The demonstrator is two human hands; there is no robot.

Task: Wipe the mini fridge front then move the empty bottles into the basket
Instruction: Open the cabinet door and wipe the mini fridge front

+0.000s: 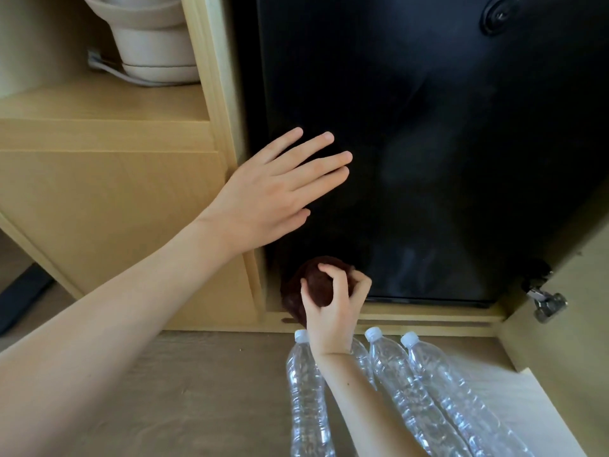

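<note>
Left hand [263, 196], grip apart, steadies the glossy black fridge door [445, 143] while the right hand [333, 315] clamps a wadded dark-brown cloth [296, 288] low against it

Fridge [445, 143] set in cabinet [108, 199]; kettle [151, 44] on shelf [108, 103] to its left; bottles [425, 390] side by side on floor [197, 390] before it; cloth [318, 286] at its lower left corner.

Your black fridge door [428, 143] is closed, a bunched brown cloth [317, 286] at its lower left corner; clear white-capped bottles [389, 367] line up just near it.
</note>
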